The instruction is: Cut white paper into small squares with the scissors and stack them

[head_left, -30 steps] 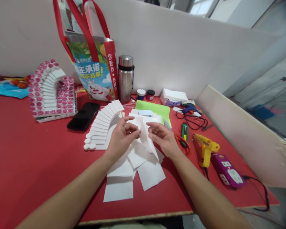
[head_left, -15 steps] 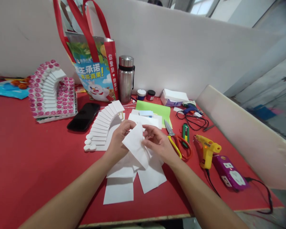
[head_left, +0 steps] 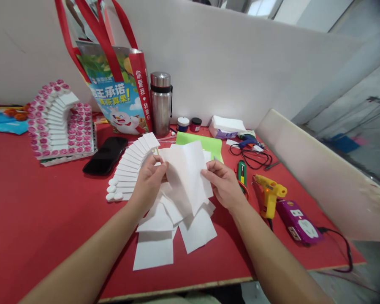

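Between my two hands a creased white tissue sheet is spread, with a fold line down its middle. My left hand pinches its left edge between thumb and fingers. At the right edge, my right hand pinches it the same way. Below it, several loose white sheets lie overlapping on the red table. Left of my left hand stands a curved white model staircase with small white discs at its lower end. The sheet and my right hand cover most of the scissors.
To the right lie a green utility knife, a yellow glue gun and a purple power strip with cords. Farther back are a phone, a steel flask, a shopping bag, a pink-and-white model and a tissue pack.
The folded white sheet has been opened out wide. My hands have moved apart, each now at one side edge. The view has shifted slightly to the right.
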`<state>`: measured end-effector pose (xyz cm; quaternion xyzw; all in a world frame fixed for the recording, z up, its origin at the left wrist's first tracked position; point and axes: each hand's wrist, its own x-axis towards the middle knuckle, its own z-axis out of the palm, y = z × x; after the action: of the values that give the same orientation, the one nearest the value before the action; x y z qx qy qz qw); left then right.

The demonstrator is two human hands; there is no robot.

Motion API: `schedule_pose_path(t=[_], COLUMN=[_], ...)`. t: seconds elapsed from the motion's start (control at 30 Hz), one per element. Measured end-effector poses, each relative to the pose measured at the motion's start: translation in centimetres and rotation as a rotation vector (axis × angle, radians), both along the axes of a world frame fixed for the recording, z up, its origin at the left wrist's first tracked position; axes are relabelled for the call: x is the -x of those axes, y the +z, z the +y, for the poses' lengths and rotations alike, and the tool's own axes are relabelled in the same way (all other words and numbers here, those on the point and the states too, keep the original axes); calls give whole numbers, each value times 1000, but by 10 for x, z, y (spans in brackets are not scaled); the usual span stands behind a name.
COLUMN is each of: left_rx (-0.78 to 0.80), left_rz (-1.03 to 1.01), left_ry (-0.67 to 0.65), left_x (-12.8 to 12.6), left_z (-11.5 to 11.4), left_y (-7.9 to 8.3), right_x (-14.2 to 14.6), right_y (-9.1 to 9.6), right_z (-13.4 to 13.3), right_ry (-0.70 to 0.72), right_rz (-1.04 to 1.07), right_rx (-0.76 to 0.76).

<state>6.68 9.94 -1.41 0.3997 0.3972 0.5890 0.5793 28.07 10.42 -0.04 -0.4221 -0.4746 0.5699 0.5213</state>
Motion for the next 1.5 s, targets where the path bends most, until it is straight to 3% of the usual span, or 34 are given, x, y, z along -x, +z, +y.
schedule_pose_path(t=[0.13, 0.27, 0.4, 0.53, 0.63, 0.87, 1.2, 1.5], left_rx=[31, 38, 51, 43, 47, 155, 135, 106], left_rz=[4, 24, 48, 24, -22, -55, -4, -45], left_ry=[94, 42, 10, 17, -4, -250, -283, -241], left_x=[6, 8, 7, 7, 6, 6, 13, 19], left_z=[3, 4, 4, 5, 4, -1, 0, 1], left_y=[-1, -2, -4, -4, 0, 13, 14, 8], right_x=[-6, -7, -5, -8, -11, -15, -33, -36], right_y=[16, 19, 14, 14, 17, 21, 36, 27], right_z=[-5, -5, -5, -5, -6, -7, -12, -8], right_ry=[-34, 34, 75, -24, -23, 10, 41, 87], right_rz=[65, 145, 90, 22, -18, -133, -238, -47], right_rx=[67, 130, 198, 156, 122, 105, 2, 56])
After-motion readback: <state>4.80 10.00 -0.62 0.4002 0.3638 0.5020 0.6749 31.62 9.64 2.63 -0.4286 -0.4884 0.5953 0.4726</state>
